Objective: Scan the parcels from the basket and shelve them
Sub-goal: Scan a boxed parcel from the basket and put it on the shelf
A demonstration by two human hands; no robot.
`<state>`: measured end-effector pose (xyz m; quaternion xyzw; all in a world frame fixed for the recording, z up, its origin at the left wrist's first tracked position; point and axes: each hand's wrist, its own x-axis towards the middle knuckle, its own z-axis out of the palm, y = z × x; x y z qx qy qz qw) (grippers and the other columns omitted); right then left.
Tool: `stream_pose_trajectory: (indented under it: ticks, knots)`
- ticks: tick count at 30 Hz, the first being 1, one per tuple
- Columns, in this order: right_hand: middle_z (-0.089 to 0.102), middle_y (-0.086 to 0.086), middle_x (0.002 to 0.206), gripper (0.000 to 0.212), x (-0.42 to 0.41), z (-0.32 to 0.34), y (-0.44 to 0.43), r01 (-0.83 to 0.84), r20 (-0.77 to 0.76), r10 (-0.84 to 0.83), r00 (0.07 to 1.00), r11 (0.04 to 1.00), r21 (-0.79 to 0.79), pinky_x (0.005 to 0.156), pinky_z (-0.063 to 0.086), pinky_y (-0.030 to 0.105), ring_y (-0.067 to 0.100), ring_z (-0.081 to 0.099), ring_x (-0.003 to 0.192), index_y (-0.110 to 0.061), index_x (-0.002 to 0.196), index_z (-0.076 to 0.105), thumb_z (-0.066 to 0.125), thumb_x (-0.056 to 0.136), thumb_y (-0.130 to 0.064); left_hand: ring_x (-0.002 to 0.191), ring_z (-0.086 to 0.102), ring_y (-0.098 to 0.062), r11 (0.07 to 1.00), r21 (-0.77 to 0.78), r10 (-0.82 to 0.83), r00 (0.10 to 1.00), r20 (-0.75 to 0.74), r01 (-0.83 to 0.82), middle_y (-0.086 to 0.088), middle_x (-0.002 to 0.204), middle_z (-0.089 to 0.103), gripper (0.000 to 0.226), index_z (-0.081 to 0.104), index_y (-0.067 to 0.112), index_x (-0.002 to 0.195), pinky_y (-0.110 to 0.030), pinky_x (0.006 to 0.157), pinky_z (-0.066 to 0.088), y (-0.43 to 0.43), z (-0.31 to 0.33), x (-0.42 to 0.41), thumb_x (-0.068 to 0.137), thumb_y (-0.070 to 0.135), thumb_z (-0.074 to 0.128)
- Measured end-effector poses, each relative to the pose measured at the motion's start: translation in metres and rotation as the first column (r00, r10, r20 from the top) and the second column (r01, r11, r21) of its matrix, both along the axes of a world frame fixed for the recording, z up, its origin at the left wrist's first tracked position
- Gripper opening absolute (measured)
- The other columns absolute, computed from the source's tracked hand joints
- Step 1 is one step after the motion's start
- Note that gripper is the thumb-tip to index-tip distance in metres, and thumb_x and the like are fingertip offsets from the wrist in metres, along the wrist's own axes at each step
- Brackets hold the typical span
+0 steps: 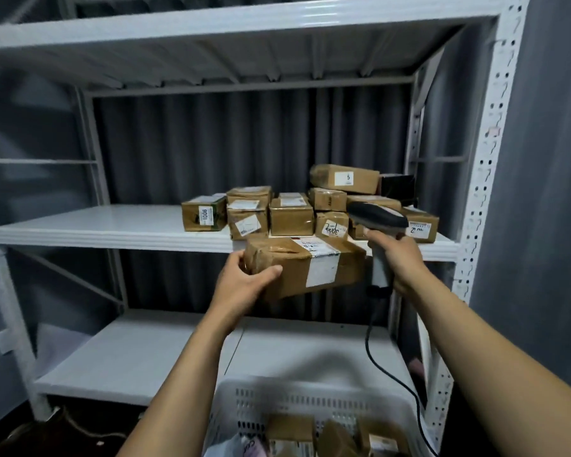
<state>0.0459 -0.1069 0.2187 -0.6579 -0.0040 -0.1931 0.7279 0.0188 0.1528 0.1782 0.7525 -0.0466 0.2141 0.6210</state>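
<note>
both hands full at the shelving rack.
i see my left hand curled round the left end of a taped cardboard parcel held just before the middle shelf; my right hand grips the handle of a corded barcode scanner, its head above the parcel's right end.

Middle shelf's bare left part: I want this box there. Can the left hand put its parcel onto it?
Probably yes: the left hand grips the brown taped cardboard parcel by the white metal middle shelf, whose left part lies bare.
</note>
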Motion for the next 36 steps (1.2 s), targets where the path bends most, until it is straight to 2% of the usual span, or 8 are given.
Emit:
stream_pose_trajectory:
  ticks: [3,7,12,15,17,21,32,36]
  knots:
    - [0.070,0.008,0.101,0.038,0.010,0.022,0.011,-0.015,0.013,0.015,1.000,1.000,-0.011,0.084,0.051,0.038,0.028,0.065,0.092,-0.011,0.100,0.066,0.081,0.073,-0.034,0.098,0.062,-0.007,0.995,0.014,0.096,0.993,0.068,-0.097,0.008,0.109,0.065,0.064,0.054,0.020,0.120,-0.023,0.082,0.051,0.001,0.014,0.004,0.067,0.036,0.085]
    - [0.073,0.007,0.103,0.071,0.023,0.041,0.015,-0.008,0.062,0.010,0.998,0.999,-0.037,0.091,0.055,0.048,0.029,0.069,0.094,-0.012,0.105,0.068,0.081,0.047,-0.051,0.106,0.060,-0.011,0.981,-0.150,0.143,0.984,0.110,-0.126,0.004,0.120,0.061,0.072,0.048,0.019,0.128,-0.031,0.094,0.051,0.000,0.027,0.015,0.069,0.039,0.084]
    - [0.071,0.002,0.097,0.029,0.039,0.052,0.004,0.009,0.058,-0.004,0.998,0.996,-0.087,0.078,0.056,0.035,0.022,0.067,0.090,-0.015,0.100,0.065,0.078,0.078,-0.029,0.103,0.059,-0.010,0.939,-0.290,0.233,0.963,0.136,-0.186,0.005,0.118,0.059,0.067,0.045,0.024,0.121,-0.027,0.090,0.049,-0.018,0.048,0.038,0.068,0.036,0.085]
    - [0.072,0.005,0.099,0.036,0.055,0.053,-0.010,0.042,0.069,-0.033,0.997,0.991,-0.128,0.089,0.055,0.051,0.028,0.067,0.094,-0.017,0.100,0.068,0.079,0.072,-0.037,0.113,0.055,-0.018,0.937,-0.232,0.298,0.944,0.138,-0.262,0.001,0.123,0.056,0.079,0.042,0.018,0.127,-0.036,0.100,0.047,-0.038,0.060,0.064,0.065,0.041,0.085]
    - [0.071,0.006,0.099,0.031,0.063,0.056,-0.017,0.053,0.068,-0.043,0.997,0.986,-0.158,0.090,0.054,0.053,0.029,0.067,0.095,-0.020,0.098,0.067,0.079,0.074,-0.035,0.113,0.051,-0.017,0.936,-0.189,0.326,0.932,0.156,-0.296,0.003,0.120,0.051,0.082,0.039,0.016,0.130,-0.031,0.099,0.043,-0.055,0.067,0.080,0.066,0.042,0.084]
    - [0.070,0.005,0.096,0.013,0.079,0.059,-0.032,0.085,0.096,-0.068,0.993,0.979,-0.187,0.092,0.053,0.049,0.024,0.066,0.091,-0.023,0.087,0.063,0.075,0.082,-0.024,0.106,0.054,-0.023,0.909,-0.166,0.408,0.899,0.158,-0.383,0.000,0.113,0.054,0.080,0.040,0.012,0.124,-0.031,0.087,0.044,-0.084,0.080,0.113,0.066,0.051,0.080]
    - [0.071,0.003,0.094,0.022,0.108,0.053,-0.049,0.084,0.100,-0.059,0.993,0.957,-0.278,0.078,0.052,0.035,0.019,0.065,0.088,-0.014,0.100,0.070,0.073,0.082,-0.026,0.104,0.056,-0.026,0.803,-0.196,0.596,0.758,0.266,-0.563,-0.005,0.116,0.056,0.089,0.039,0.018,0.124,-0.048,0.084,0.052,-0.106,0.104,0.171,0.058,0.074,0.063]
    - [0.072,0.005,0.092,0.016,0.122,0.051,-0.046,0.087,0.104,-0.060,0.993,0.958,-0.272,0.080,0.055,0.039,0.022,0.066,0.087,-0.016,0.095,0.070,0.074,0.082,-0.023,0.107,0.055,-0.028,0.768,-0.260,0.639,0.729,0.246,-0.586,-0.006,0.119,0.055,0.085,0.042,0.013,0.126,-0.047,0.088,0.049,-0.106,0.105,0.180,0.064,0.064,0.071]
